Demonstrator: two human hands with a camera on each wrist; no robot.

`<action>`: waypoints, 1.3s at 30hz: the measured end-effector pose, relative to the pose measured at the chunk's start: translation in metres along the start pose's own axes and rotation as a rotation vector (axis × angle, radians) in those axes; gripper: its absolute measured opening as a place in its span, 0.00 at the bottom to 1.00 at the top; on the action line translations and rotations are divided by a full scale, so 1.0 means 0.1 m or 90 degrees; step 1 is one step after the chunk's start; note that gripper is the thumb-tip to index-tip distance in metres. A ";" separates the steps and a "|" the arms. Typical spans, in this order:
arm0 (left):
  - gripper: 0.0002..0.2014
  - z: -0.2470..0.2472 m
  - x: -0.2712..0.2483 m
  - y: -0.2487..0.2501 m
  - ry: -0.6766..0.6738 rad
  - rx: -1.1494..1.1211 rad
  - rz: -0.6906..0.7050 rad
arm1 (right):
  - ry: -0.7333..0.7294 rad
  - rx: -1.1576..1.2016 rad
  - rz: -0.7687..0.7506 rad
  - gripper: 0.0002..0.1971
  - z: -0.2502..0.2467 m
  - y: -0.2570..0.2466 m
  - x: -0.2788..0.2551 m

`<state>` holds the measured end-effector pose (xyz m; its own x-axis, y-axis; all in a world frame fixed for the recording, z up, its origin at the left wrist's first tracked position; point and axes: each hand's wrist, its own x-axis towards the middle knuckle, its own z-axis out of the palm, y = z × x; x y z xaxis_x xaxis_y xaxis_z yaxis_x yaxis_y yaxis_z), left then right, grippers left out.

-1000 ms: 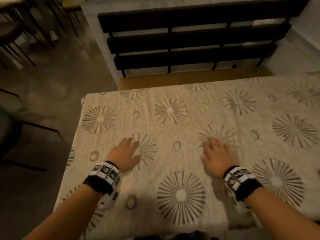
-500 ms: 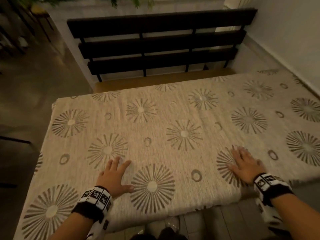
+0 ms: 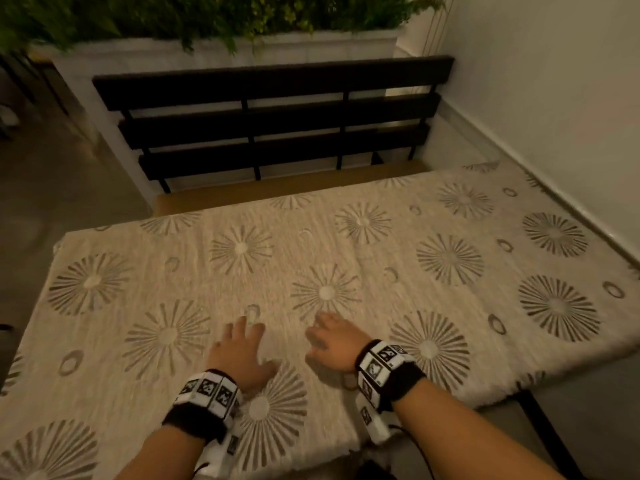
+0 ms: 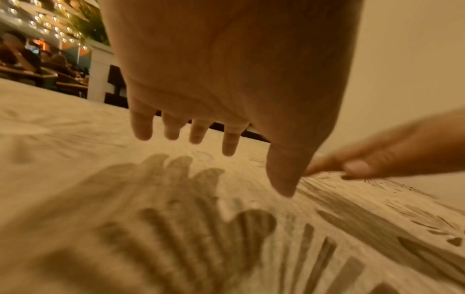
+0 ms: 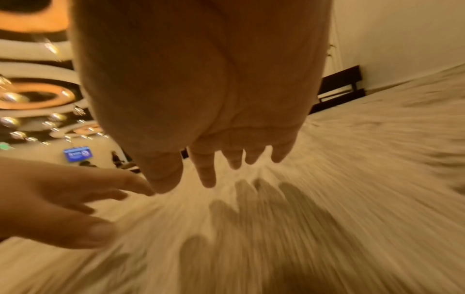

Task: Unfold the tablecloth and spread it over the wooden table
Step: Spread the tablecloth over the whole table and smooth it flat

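Your tablecloth (image 3: 346, 271), a coarse woven beige fabric printed with grey sunbursts and small rings, lies unfolded across the worktop (image 3: 284, 185), draping over the near and left edges, with only a strip of bare wood showing at the far side. Your left hand (image 3: 239, 351) and right hand (image 3: 332, 344) sit near each other at the near middle, fingers spread and relaxed, gripping nothing. They skim low over the weave, probably placed centrally so you can smooth wrinkles outward toward the edges.
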<state>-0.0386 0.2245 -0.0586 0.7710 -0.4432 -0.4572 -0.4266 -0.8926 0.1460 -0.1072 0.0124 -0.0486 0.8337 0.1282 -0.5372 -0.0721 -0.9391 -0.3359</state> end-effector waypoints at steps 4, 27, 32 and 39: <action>0.37 -0.14 0.43 0.50 0.072 -0.022 -0.034 | 0.066 -0.032 -0.023 0.28 -0.52 0.23 0.30; 0.30 -0.49 1.23 1.71 0.062 0.060 -0.085 | 0.161 -0.020 0.358 0.36 -0.98 3.71 -0.41; 0.33 -0.32 1.63 2.73 -0.041 -0.047 0.052 | 0.104 -0.023 0.075 0.30 -0.72 2.85 -0.06; 0.42 -0.24 1.85 2.75 -0.058 0.005 0.054 | 0.173 0.092 0.380 0.37 -0.72 4.60 -1.22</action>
<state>-0.0020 -0.1049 -0.0825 0.6863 -0.5077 -0.5208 -0.4928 -0.8512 0.1805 -0.2027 -0.4584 -0.0819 0.7350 -0.5025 -0.4552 -0.6203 -0.7695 -0.1521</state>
